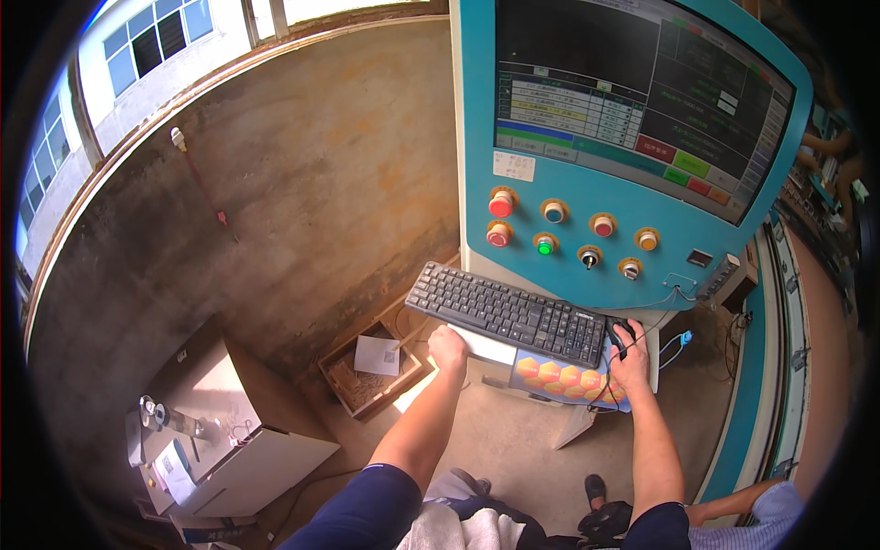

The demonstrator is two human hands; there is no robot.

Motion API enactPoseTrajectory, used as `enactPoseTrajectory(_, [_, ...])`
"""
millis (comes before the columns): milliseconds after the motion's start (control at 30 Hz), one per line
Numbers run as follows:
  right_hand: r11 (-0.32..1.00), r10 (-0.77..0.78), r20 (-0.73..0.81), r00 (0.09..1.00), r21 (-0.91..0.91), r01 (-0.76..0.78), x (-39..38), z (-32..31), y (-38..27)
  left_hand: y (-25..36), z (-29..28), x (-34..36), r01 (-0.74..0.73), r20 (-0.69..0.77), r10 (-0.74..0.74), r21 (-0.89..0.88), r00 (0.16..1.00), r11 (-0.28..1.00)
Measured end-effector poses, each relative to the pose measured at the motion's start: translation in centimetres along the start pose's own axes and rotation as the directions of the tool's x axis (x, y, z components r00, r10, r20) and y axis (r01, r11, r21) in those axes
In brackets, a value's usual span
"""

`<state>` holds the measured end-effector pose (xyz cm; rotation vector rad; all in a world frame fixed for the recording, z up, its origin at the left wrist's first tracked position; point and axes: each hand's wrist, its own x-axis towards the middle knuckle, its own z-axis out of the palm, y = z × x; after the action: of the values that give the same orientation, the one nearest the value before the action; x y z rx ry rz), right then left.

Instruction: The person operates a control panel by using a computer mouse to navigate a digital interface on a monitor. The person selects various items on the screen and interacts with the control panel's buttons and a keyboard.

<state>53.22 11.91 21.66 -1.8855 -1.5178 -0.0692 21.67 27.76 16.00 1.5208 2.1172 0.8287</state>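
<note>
My right hand rests over a black computer mouse, fingers curved round it. Its thin cable hangs down past my wrist. Beside the mouse lies a black keyboard, tilted across a pale shelf. At the shelf's left front edge my left hand is closed on the rim, below the keyboard; its fingertips are hidden. Above stands a teal control panel with a lit screen, several round push buttons and a black selector switch.
A sheet with orange hexagons covers the shelf's front. Left, a wooden box holds a paper; a cabinet carries a metal part and papers. A co-worker's striped sleeve shows lower right, near machine rails.
</note>
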Motion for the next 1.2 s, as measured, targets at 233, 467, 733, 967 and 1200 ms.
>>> enactPoseTrajectory(233, [1.0,0.003,-0.004,1.0,-0.008,-0.003,-0.02,0.01,0.05,-0.17,0.07,-0.03,0.004,0.001,-0.004,-0.06,1.0,0.998])
enactPoseTrajectory(467, [1.0,-0.019,-0.029,0.999,-0.025,0.018,-0.03,0.15,0.22,-0.08,0.11,-0.09,0.013,-0.012,-0.014,-0.074,1.0,0.997])
enactPoseTrajectory(733, [1.0,-0.018,-0.027,0.999,-0.023,0.017,0.0,0.3,0.4,-0.18,0.18,0.02,0.001,-0.02,-0.001,-0.047,1.0,0.999])
enactPoseTrajectory(967, [1.0,-0.003,-0.02,1.0,-0.015,0.003,-0.03,0.25,0.42,0.1,-0.12,-0.01,0.135,0.043,-0.128,-0.221,0.991,0.966])
enactPoseTrajectory(1200, [1.0,-0.003,-0.016,1.0,-0.017,0.002,-0.03,0.26,0.33,-0.19,0.18,0.05,0.149,0.028,-0.147,-0.271,0.989,0.951])
